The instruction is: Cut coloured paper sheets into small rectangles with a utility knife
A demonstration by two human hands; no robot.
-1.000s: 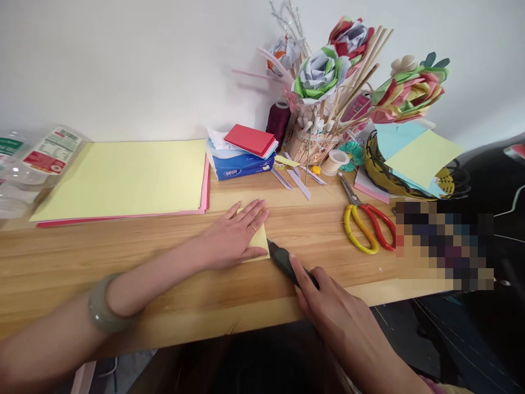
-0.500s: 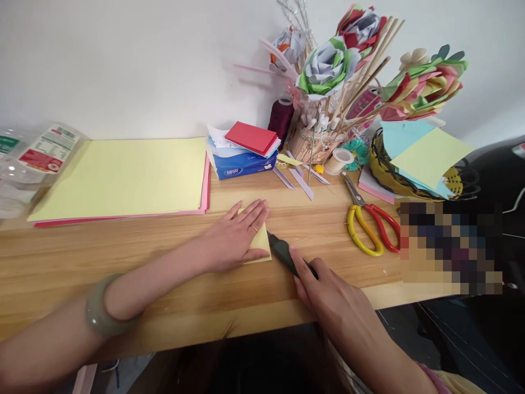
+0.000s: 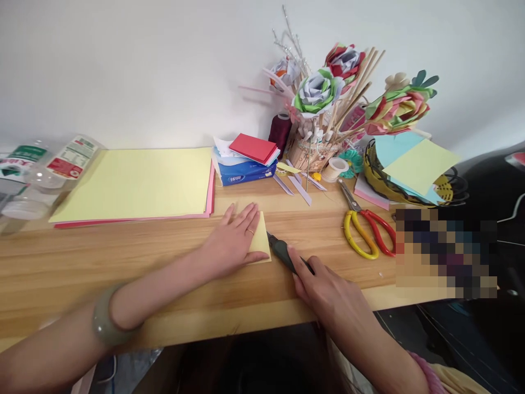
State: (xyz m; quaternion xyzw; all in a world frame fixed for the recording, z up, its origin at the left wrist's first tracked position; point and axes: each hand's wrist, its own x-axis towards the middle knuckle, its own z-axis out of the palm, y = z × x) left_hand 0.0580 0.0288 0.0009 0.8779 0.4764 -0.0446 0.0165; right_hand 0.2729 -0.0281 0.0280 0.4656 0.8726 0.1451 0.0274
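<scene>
My left hand (image 3: 232, 241) lies flat with its fingers spread on a small piece of yellow paper (image 3: 262, 241), covering its left part. The paper's right edge shows beside the fingers. In my right hand (image 3: 324, 279) is a dark green utility knife (image 3: 285, 254), held with the index finger along its top. The knife's tip is at the right edge of the yellow paper; whether it touches is too small to tell.
Scissors (image 3: 361, 230) lie right of the knife. A large yellow sheet stack (image 3: 135, 183) and plastic bottles (image 3: 45, 169) are at left. Behind stand a blue tissue pack (image 3: 246, 174), paper flowers (image 3: 318, 93) and a basket (image 3: 373, 175) of paper. The wooden table's (image 3: 172, 323) front edge is near.
The view has shifted slightly, with the flowers and basket now lower and further left. My left hand has moved a little left on the yellow paper, showing more of it. The knife stays beside the paper.
</scene>
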